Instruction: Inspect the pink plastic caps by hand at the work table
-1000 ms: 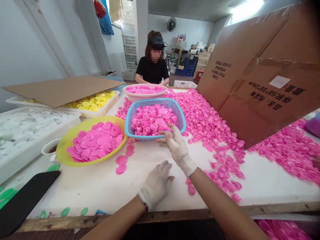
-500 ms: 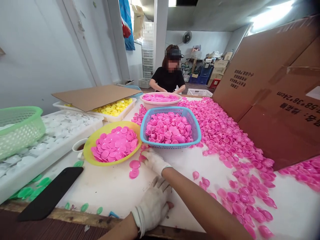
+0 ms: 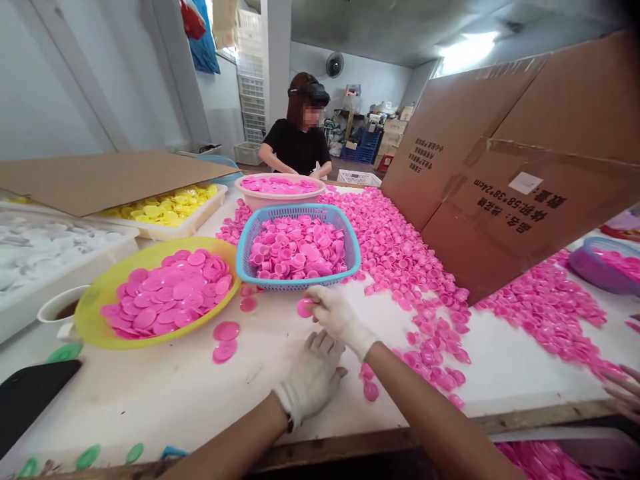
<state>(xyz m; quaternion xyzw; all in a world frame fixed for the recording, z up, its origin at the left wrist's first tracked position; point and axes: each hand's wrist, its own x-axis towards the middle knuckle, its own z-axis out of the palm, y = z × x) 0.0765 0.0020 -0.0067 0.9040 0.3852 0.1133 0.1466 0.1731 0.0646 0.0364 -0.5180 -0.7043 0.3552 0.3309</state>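
Observation:
Both my hands wear white gloves. My right hand [image 3: 336, 316] is pinched on a pink plastic disc [image 3: 305, 308], held just in front of the blue basket [image 3: 353, 245] full of pink caps. Closer to me, my left hand [image 3: 313, 374] rests on the white table [image 3: 150, 387] with its fingers loosely curled and nothing visible in it. The yellow bowl [image 3: 100, 313] of flat pink discs sits to the left. Two loose pink discs [image 3: 225, 340] lie between the bowl and my hands.
A wide heap of pink caps [image 3: 415, 267] runs along the table's right side beside a large open cardboard box [image 3: 510, 167]. A tray of yellow caps [image 3: 165, 207], a cardboard sheet [image 3: 105, 177], a white tray [image 3: 35, 247] and a cup [image 3: 57, 312] stand left. A person [image 3: 299, 137] works behind a pink basin [image 3: 280, 190].
My right hand went from the blue basket's rim to the loose discs at the left, then came back to the middle holding a pink disc. My left hand stayed put.

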